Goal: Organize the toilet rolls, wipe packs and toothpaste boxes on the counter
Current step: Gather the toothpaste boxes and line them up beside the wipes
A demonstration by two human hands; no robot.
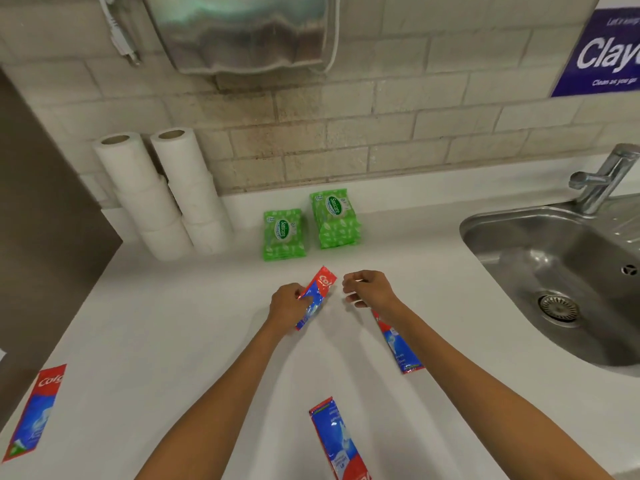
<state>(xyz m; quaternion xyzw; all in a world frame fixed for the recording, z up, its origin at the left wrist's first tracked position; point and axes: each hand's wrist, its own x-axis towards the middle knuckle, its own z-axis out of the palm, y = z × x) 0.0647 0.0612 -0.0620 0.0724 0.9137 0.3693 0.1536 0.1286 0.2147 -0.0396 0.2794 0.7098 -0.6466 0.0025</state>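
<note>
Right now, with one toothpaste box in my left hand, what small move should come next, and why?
Probably set the toothpaste box in your left hand down near the wipe packs to start a row: toilet rolls and packs stand grouped at the wall, while other boxes lie scattered.

We lose the top of one toothpaste box [398, 344] under the right forearm [450, 358]; the left hand [287, 304] covers part of the gripped box [325, 282]. The bottom edge cuts the nearest box [337, 441], the right edge the wall sign [602, 53]. The right hand [370, 289] is perhaps pinching something too small to tell.
</note>
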